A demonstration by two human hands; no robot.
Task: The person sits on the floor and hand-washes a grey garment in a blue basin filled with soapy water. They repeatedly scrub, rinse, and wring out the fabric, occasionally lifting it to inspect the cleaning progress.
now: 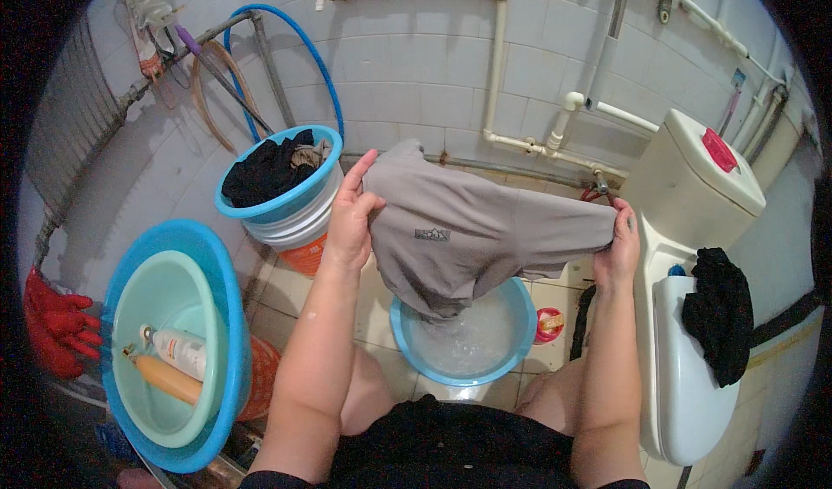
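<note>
A grey shirt [468, 220] with a small dark patch is stretched out between my two hands. My left hand [351, 216] grips its left edge, with the thumb on the near side. On the other side, my right hand [617, 251] is closed on what looks like the end of a sleeve. The cloth hangs over a blue basin [529, 337] on the floor, and its lowest part reaches the cloudy, sudsy water [468, 342]. A small red container [549, 325] with a yellowish block in it, perhaps soap, stands right of the basin.
At left, a pale green basin [130, 316] holding bottles sits inside a larger blue basin [227, 316]. Behind it, dark clothes [269, 173] fill a blue basin on a bucket [303, 216]. Red gloves [61, 324] hang far left. Black cloth [719, 316] lies on the toilet [685, 376] at right.
</note>
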